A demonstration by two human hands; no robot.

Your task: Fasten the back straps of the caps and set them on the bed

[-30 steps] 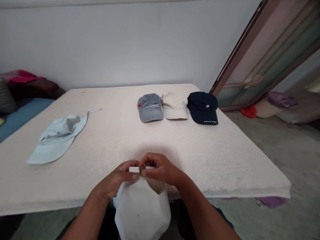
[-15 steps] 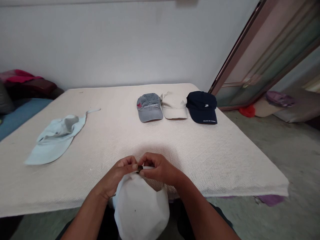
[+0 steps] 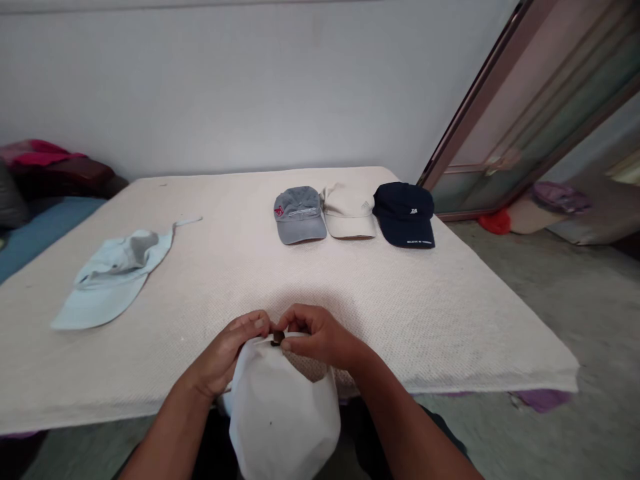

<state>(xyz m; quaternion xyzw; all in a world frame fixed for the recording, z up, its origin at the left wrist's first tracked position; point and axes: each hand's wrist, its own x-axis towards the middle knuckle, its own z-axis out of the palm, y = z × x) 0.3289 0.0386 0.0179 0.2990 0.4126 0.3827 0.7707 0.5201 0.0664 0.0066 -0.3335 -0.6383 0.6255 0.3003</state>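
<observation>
A white cap [image 3: 283,413] hangs at the near edge of the table, its back opening and strap turned upward. My left hand [image 3: 239,343] is closed on the cap's edge, left of a small dark metal buckle [image 3: 278,337]. From the right, my right hand [image 3: 317,337] pinches the strap at that buckle, thumb and fingers together. The cap's brim is hidden beneath its crown. Farther left, a pale blue cap [image 3: 115,277] lies on the table with its strap end stretched out.
A grey cap [image 3: 300,215], a beige cap [image 3: 349,211] and a navy cap [image 3: 405,215] sit in a row at the back of the cloth-covered table [image 3: 225,267]. A wall stands behind. More caps [image 3: 560,198] lie beyond the table at the right, near a door frame [image 3: 470,100].
My left thumb has drawn back slightly to the left from the buckle, leaving more of it visible. My right hand and the cap stay almost in place.
</observation>
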